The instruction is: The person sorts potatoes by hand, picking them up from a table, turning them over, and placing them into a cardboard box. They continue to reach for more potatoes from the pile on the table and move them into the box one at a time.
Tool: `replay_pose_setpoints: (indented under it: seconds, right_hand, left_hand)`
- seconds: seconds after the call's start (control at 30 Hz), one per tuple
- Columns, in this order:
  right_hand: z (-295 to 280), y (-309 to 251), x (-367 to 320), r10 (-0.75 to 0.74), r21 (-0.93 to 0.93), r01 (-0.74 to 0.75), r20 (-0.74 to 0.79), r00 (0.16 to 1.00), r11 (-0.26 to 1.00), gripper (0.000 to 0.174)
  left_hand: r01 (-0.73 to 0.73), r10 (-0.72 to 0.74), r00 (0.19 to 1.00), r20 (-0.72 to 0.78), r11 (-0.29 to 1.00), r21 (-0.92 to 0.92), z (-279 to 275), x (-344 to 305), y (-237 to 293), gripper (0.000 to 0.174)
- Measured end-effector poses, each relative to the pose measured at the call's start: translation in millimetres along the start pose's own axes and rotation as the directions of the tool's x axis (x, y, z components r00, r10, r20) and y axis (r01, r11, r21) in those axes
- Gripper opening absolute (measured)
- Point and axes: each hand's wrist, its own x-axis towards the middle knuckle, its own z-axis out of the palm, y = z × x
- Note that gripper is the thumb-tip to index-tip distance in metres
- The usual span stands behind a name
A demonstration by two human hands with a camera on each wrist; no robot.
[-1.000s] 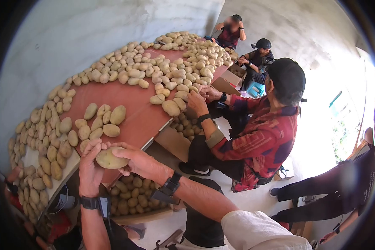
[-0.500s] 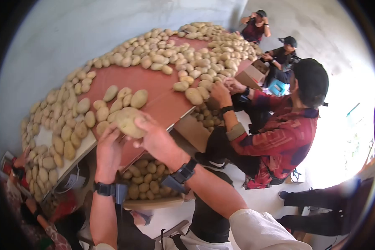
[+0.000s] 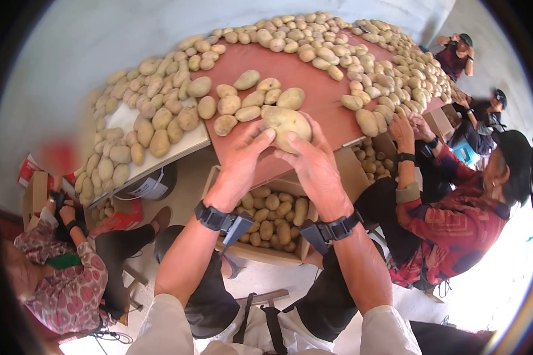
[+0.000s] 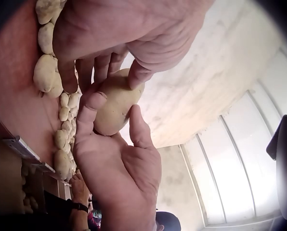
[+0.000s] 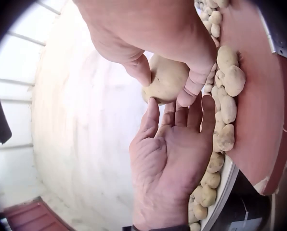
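Observation:
A large pale yellow potato (image 3: pixel 286 125) is held up between both hands over the near edge of the red tabletop (image 3: pixel 260 158). My left hand (image 3: pixel 243 158) pinches its left side, the thumb on the face toward me and the fingers behind. On the other side my right hand (image 3: pixel 315 168) grips it, thumb also on the near face. In the left wrist view both thumbs touch the potato (image 4: pixel 115 108), and a small dark mark shows on its skin. Just beyond the hands, several loose potatoes (image 3: pixel 250 99) lie in a small group on the red surface.
Potatoes (image 3: pixel 278 35) are heaped along the wall and right side. A pale board (image 3: pixel 172 155) bearing more potatoes adjoins at left. Below the hands stands a cardboard box (image 3: pixel 260 251) of potatoes. One person (image 3: pixel 462 219) sits at right, another (image 3: pixel 71 260) at left; others are farther back.
The head view has swung left, so the table appears farther right and the person at left shows more. The potato has been turned in the hands; both thumbs now rest on its near face.

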Motion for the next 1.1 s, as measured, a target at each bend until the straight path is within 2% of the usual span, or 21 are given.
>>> replay_pose_setpoints:
  seconds: [0.07, 0.1, 0.17, 0.23, 0.27, 0.33, 0.37, 0.43, 0.47, 0.53, 0.57, 0.7, 0.77, 1.0, 1.07, 1.1]
  right_hand:
    - [10, 1, -3, -0.099, -0.189, 0.091, -0.033, 0.995, 0.978, 0.064]
    - [11, 1, -5, -0.108, -0.233, 0.1, -0.022, 0.994, 0.967, 0.063]
    - [11, 4, -5, -0.137, -0.448, 0.096, -0.059, 0.989, 0.889, 0.065]
    - [3, 14, 0, -0.225, -0.519, 0.18, -0.024, 0.974, 0.836, 0.063]
    - [0, 15, 1, -0.279, -0.615, 0.236, 0.027, 0.96, 0.752, 0.062]
    - [2, 14, 0, -0.349, -0.781, 0.327, 0.15, 0.925, 0.532, 0.064]
    - [6, 15, -4, -0.336, -0.762, 0.339, 0.17, 0.926, 0.551, 0.064]
    - [13, 14, -12, -0.285, -0.885, 0.244, 0.134, 0.949, 0.397, 0.065]
    - [14, 16, -14, -0.274, -0.877, 0.254, 0.148, 0.95, 0.408, 0.065]
    - [16, 22, -19, -0.29, -0.9, 0.31, 0.221, 0.931, 0.307, 0.066]
    - [17, 23, -20, -0.273, -0.908, 0.271, 0.185, 0.944, 0.32, 0.067]
    - [3, 31, -18, -0.311, -0.882, 0.258, 0.136, 0.941, 0.394, 0.066]
    - [2, 27, -20, -0.293, -0.874, 0.222, 0.097, 0.951, 0.432, 0.064]
    - [-9, 32, -25, -0.26, -0.882, 0.164, 0.049, 0.964, 0.442, 0.062]
    - [-8, 34, -24, -0.254, -0.843, 0.153, 0.019, 0.967, 0.517, 0.057]
    - [-7, 33, -23, -0.255, -0.841, 0.158, 0.025, 0.967, 0.517, 0.057]
  left_hand:
    - [0.002, -0.003, 0.999, -0.042, 1.0, -0.002, 1, -1, -1, 0.048]
    - [-0.004, 0.001, 0.997, -0.071, 0.999, -0.05, 4, -2, -2, 0.049]
    - [-0.007, -0.004, 0.995, -0.097, 0.994, -0.113, 1, 2, -11, 0.052]
    - [0.013, -0.021, 0.997, -0.08, 0.995, -0.1, -1, 5, -14, 0.054]
    - [0.021, -0.026, 0.997, -0.072, 0.998, -0.066, 3, 2, -12, 0.055]
    - [0.094, -0.11, 0.989, -0.102, 0.985, -0.146, 10, 0, -10, 0.052]
    - [0.081, -0.098, 0.986, -0.134, 0.988, -0.131, 10, 0, -9, 0.052]
    - [0.038, -0.037, 0.999, 0.01, 0.98, -0.196, 8, 2, -10, 0.051]
    - [0.029, -0.031, 0.999, -0.011, 0.982, -0.188, 7, 4, -13, 0.051]
    - [0.082, -0.094, 0.995, -0.041, 0.968, -0.239, 8, 2, -17, 0.049]
    - [0.061, -0.08, 0.995, -0.061, 0.964, -0.259, 8, 3, -18, 0.043]
    - [0.042, -0.061, 0.996, -0.065, 0.966, -0.254, 9, 4, -22, 0.046]
    - [0.004, -0.011, 0.994, -0.104, 0.998, -0.062, 17, -1, -17, 0.042]
    - [0.022, -0.028, 0.99, -0.137, 0.999, -0.042, 32, -12, -17, 0.025]
    - [-0.019, 0.013, 0.98, -0.199, 0.999, -0.031, 35, -12, -16, 0.021]
    - [-0.069, 0.059, 0.988, -0.144, 0.995, -0.067, 35, -11, -19, 0.016]
